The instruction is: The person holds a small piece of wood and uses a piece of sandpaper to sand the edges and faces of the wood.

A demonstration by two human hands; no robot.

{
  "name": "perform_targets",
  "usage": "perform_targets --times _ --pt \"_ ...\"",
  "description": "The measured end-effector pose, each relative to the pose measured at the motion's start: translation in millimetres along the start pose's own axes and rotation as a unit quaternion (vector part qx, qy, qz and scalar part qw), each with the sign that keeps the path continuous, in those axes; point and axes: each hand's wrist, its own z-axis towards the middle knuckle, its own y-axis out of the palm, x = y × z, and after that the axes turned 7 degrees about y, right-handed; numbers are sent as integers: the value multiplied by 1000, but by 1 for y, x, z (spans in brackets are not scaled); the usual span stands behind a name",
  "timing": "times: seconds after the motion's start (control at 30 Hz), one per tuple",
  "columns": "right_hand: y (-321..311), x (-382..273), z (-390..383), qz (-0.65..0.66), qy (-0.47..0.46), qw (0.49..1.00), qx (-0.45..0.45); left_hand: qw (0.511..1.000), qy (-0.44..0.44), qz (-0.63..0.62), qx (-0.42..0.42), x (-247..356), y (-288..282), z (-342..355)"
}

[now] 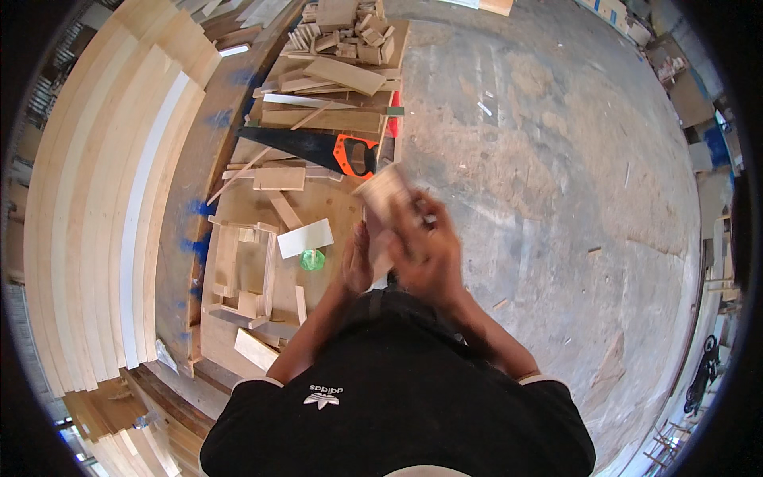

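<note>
In front of my body I hold a small, light wooden piece (383,189), blurred by motion, its outer end tilted up and to the left. My right hand (429,246) is wrapped round its right side, and its fingers are partly smeared. Against the lower left side of the piece rests my left hand (359,258), with its fingers closed on it and partly hidden. Just beyond the piece lies a handsaw (355,155) with an orange and black handle and a dark blade pointing left.
A wooden frame (238,270), a pale board (305,238) and a green round object (312,259) lie on the workbench (334,195) to the left. Offcuts (358,36) are heaped at its far end. Long planks (103,207) are stacked further left. Concrete floor (556,207) spreads to the right.
</note>
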Motion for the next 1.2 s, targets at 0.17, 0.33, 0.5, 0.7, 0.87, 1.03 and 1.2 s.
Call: perform_targets --times 0.17,0.33,0.5,0.7,0.87,1.03,1.2 --pt "-25 40 37 -11 140 989 36 998 0 -63 9 3 -4 4" --pt "-42 14 21 47 -33 998 35 993 -36 -111 -12 -1 -8 7" --pt "-30 37 16 -53 -24 998 11 997 -20 -76 -4 25 11 8" --pt "-62 16 26 92 25 990 103 999 -21 -25 -36 16 -12 6" --pt "-40 -8 3 -35 -220 974 46 994 41 75 -73 10 -1 0" --pt "-47 26 23 26 26 993 110 998 29 1 -62 7 2 -3" --pt "-39 2 -6 110 -234 965 49 986 90 116 -81 11 4 -3"
